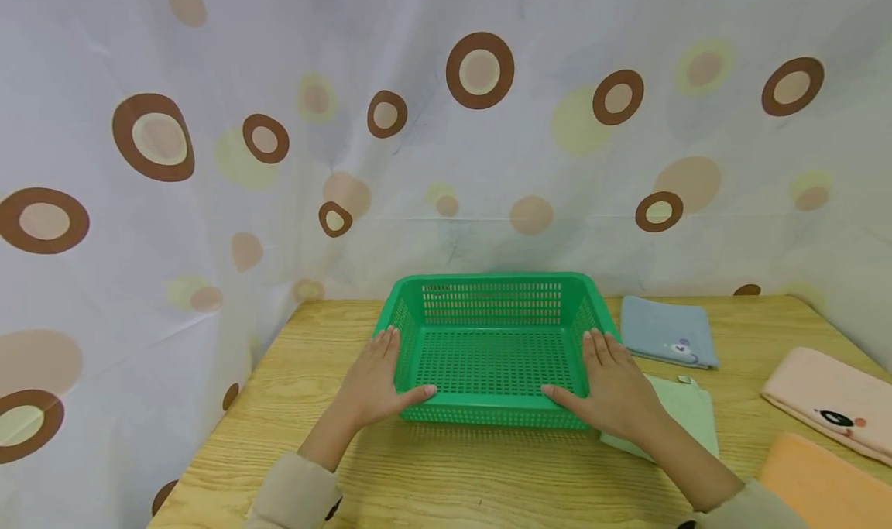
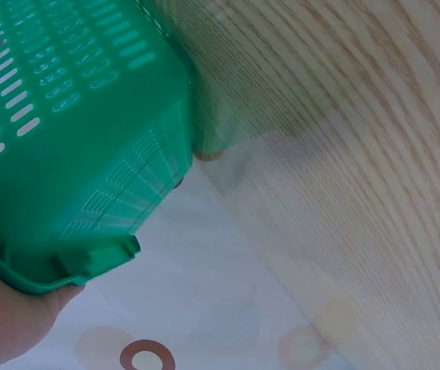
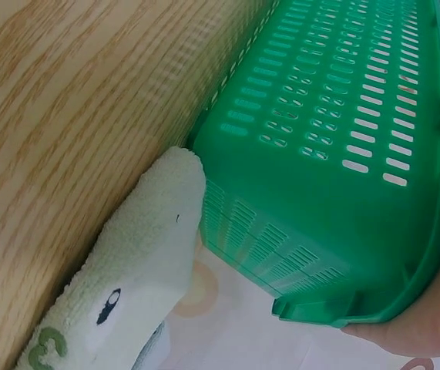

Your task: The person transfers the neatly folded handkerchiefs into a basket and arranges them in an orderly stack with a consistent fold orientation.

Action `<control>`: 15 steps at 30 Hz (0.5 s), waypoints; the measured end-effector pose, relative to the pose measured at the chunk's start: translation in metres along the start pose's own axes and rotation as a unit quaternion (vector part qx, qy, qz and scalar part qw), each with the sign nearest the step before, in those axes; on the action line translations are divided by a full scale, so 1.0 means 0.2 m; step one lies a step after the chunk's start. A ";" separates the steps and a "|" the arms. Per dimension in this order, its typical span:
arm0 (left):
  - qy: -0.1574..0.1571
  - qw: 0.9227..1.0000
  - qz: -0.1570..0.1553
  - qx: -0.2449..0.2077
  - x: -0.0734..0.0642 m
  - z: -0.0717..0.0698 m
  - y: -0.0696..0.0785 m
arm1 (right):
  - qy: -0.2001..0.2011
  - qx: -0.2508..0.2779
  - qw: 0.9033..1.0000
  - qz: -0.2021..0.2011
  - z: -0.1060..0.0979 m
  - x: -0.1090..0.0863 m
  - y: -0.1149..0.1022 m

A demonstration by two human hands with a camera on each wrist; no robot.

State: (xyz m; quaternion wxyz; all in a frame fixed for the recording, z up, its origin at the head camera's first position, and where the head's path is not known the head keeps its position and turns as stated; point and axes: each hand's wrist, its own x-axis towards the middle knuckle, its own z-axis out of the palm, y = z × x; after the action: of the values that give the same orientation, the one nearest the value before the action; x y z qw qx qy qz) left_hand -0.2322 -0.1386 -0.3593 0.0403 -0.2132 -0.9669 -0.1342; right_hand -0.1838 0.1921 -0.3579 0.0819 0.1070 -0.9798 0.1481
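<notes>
A green plastic basket [image 1: 498, 400] with slotted walls stands on the wooden table, with nothing inside it. On its left front corner rests my left hand [image 1: 372, 382], fingers straight along the side rim and thumb on the front rim. My right hand [image 1: 620, 386] lies the same way over the right front corner. From the left wrist, the basket's outer wall [image 2: 73, 139] shows with part of the left hand [image 2: 8, 320] at the rim. The right wrist view has the right hand [image 3: 428, 316] against the rim.
Beside the basket's right side lies a folded light green towel [image 1: 686, 417], partly behind my right hand. Further back is a folded blue towel [image 1: 665, 331]. A pink towel [image 1: 836, 397] and an orange towel [image 1: 822, 486] lie at the right. A patterned curtain [image 1: 418, 165] hangs behind the table.
</notes>
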 end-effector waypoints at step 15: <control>-0.004 1.000 -0.004 -0.008 -0.01 0.00 0.00 | 0.004 0.003 1.000 0.000 0.01 -0.01 0.00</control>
State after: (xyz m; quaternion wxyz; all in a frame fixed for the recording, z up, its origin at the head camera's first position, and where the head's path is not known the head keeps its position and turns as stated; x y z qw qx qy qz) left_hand -0.2301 -0.1395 -0.3603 0.0345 -0.2100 -0.9669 -0.1410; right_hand -0.1814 0.1919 -0.3596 0.0849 0.1063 -0.9790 0.1517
